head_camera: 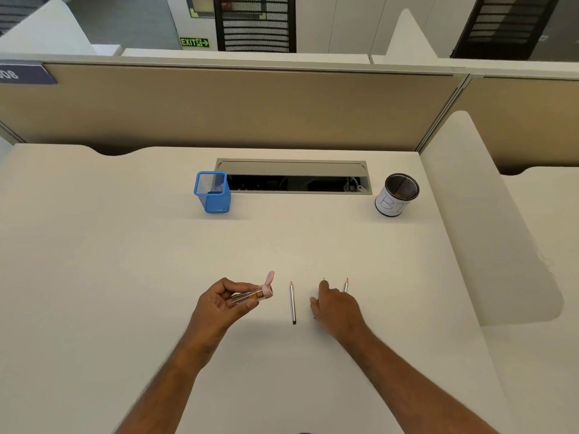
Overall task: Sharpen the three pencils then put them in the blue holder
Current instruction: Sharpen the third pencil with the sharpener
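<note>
My left hand (pixel 221 302) holds a clear tube-shaped sharpener (pixel 253 295) with a pink cap flipped open, shavings inside it. A grey pencil (pixel 292 303) lies on the desk just right of it, tip pointing away. My right hand (pixel 333 305) rests palm down over a second pencil, whose tip (pixel 323 279) shows past the fingers; whether the fingers grip it is hidden. A third pencil (pixel 346 285) lies at the right of that hand, mostly covered by it. The blue mesh holder (pixel 212 192) stands upright at the back of the desk, left of centre.
A round black mesh cup (pixel 397 195) with a white paper label stands at the back right. Between the two holders an open cable tray (pixel 294 177) is sunk into the white desk (pixel 125 261). A beige partition rises behind, and a white divider panel (pixel 488 230) bounds the right side.
</note>
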Available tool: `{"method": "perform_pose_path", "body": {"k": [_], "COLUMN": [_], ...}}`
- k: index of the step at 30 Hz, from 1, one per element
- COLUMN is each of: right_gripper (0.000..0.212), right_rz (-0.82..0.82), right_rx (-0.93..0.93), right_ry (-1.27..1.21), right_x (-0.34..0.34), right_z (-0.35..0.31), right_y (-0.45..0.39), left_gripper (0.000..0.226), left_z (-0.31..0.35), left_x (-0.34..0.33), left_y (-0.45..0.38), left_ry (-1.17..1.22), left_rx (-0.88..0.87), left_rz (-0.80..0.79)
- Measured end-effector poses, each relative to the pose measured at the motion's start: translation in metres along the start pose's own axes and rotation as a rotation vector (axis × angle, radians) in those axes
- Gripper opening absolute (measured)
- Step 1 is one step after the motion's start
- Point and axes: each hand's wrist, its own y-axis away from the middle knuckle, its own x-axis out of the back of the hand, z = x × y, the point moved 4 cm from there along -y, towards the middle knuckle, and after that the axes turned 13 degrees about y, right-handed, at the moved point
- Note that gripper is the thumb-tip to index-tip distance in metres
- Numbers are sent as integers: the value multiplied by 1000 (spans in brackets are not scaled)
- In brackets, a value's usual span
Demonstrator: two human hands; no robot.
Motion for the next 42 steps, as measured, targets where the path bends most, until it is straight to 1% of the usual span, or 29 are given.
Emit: {"method": "perform_pose_path", "body": {"k": [2, 4, 5, 7, 9, 12, 14, 16, 18, 19, 20, 26, 28, 29, 32, 35, 38, 42], "right_gripper": [39, 36, 37, 47, 52, 41, 46, 44, 31, 23, 18, 11, 6, 6, 11, 10, 15, 16], "right_rz": [33, 48, 89, 118, 88, 57, 59, 76, 99, 104, 71, -24, -1, 23, 81, 119, 149, 149], "right_rx": [-17, 47, 82, 88, 85, 133, 135, 134, 141, 132, 128, 72, 57, 47, 0, -30, -8, 37], "right_ry": [13, 20, -12, -3, -11, 17, 20, 37, 45, -13, -88, -672, -819, -871, -962, -1035, -1096, -1103], "right_x": [2, 2, 6, 5, 6, 4, -3, 1, 14, 17, 15, 29, 37, 42, 55, 71, 88, 99], "right_z": [-3, -16, -23, -35, -42, -48, -49, -48, -45, -43, -41, -8, 6, 13, 33, 46, 48, 39], "right_y": [3, 8, 11, 11, 10, 11, 7, 7, 14, 16, 18, 38, 44, 47, 52, 57, 63, 68], "left_gripper": [23, 23, 23, 22, 22, 21, 21, 21, 22, 23, 24, 28, 28, 28, 29, 29, 31, 30], "left_z": [1, 0, -1, -1, -1, -1, -1, -1, -1, -1, -1, -1, -1, -1, 0, 2, 6, 11], "left_x": [0, 1, 1, 2, 2, 3, 4, 5, 6, 7, 8, 8, 7, 6, 4, 0, -6, -14], "left_y": [0, 0, 0, 0, 0, 0, 0, 0, 0, -1, -1, 1, 1, 1, 2, 2, 3, 3], "left_ry": [3, 7, 9, 10, 7, 4, -2, -9, -10, -12, -15, -40, -30, -24, -8, 0, 16, 25], "left_rx": [0, -1, -1, -2, -8, -12, -15, -16, -16, -17, -18, -17, -21, -24, -30, -36, -51, -61], "left_rz": [-1, 1, 5, 5, 2, 4, 0, 1, 3, 5, 7, 30, 36, 40, 48, 44, 43, 23]}}
